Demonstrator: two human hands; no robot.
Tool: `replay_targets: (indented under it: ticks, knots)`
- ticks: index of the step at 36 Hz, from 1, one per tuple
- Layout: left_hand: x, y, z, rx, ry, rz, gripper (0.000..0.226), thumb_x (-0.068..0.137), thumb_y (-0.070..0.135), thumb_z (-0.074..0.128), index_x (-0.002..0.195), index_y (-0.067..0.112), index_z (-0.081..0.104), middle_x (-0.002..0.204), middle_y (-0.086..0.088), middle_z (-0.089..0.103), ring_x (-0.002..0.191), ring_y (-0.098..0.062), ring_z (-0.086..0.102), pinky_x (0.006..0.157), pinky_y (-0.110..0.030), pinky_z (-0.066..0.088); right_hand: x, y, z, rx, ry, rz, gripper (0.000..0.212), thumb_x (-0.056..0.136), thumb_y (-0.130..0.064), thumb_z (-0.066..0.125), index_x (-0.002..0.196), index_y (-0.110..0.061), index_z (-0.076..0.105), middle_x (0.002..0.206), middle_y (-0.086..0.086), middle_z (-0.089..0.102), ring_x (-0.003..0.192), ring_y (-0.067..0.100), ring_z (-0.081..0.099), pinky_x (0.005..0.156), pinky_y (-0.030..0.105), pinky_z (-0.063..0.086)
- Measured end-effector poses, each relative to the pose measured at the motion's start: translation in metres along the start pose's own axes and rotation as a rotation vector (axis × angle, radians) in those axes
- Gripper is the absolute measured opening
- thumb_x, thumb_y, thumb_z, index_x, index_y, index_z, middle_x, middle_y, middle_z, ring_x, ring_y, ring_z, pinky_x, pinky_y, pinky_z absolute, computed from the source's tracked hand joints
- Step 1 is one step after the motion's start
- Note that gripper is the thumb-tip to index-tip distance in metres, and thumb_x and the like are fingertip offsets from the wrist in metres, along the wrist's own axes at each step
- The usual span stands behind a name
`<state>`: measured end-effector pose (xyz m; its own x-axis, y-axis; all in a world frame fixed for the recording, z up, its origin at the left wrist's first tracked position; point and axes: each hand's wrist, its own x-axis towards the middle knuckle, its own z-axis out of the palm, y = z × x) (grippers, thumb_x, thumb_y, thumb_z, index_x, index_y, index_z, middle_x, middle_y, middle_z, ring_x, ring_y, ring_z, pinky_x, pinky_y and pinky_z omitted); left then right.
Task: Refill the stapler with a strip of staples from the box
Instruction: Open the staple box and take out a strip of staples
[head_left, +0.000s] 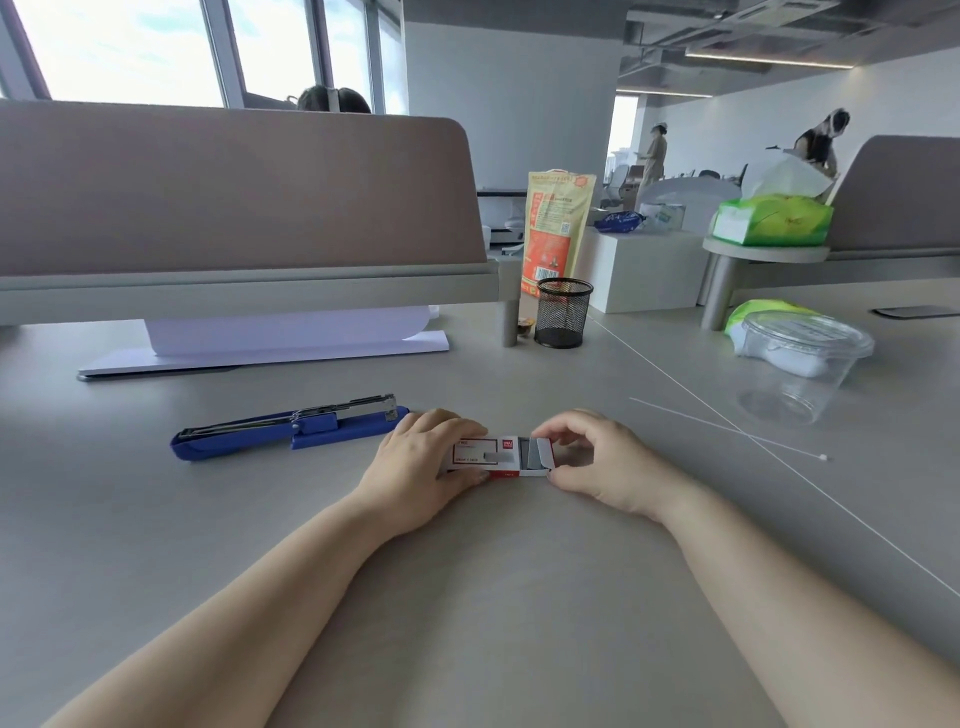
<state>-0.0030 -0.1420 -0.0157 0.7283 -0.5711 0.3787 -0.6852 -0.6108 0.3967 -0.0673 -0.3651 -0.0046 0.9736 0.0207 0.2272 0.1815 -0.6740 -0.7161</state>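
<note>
A small white and red staple box (485, 457) lies on the grey desk between my hands. My left hand (421, 467) grips its left end. My right hand (592, 457) pinches the box's inner tray at the right end, which is slid partly out so that grey staples (530, 451) show. A blue stapler (291, 428) lies to the left of the box, swung fully open, with its metal magazine facing up. Neither hand touches it.
A black mesh pen cup (563, 312) and an orange pouch (558, 228) stand behind. A clear plastic tub (802, 364) sits at the right, with a thin white cable tie (727, 428) in front of it. A laptop stand with paper (270, 343) is at the back left. People stand far off.
</note>
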Motion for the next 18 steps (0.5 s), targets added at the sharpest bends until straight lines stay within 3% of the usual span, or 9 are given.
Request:
replay_targets:
  ticks: [11, 18]
  knots:
    - [0.002, -0.002, 0.000, -0.004, -0.008, -0.057, 0.043, 0.082, 0.041, 0.061, 0.123, 0.031, 0.051, 0.122, 0.004, 0.054, 0.112, -0.021, 0.042, 0.097, -0.033, 0.037, 0.002, 0.004, -0.001, 0.023, 0.025, 0.051, 0.034, 0.066, -0.005, 0.062, 0.094, -0.025, 0.064, 0.108, 0.002, 0.059, 0.102, 0.015, 0.058, 0.097, 0.034, 0.048]
    - [0.003, -0.003, 0.002, -0.023, 0.011, -0.045, 0.043, 0.080, 0.039, 0.064, 0.121, 0.031, 0.053, 0.121, 0.002, 0.055, 0.112, -0.022, 0.044, 0.097, -0.035, 0.039, 0.004, -0.002, 0.009, -0.022, 0.122, -0.014, 0.035, 0.074, -0.015, 0.066, 0.106, -0.027, 0.061, 0.112, -0.004, 0.054, 0.108, 0.009, 0.051, 0.095, 0.023, 0.039]
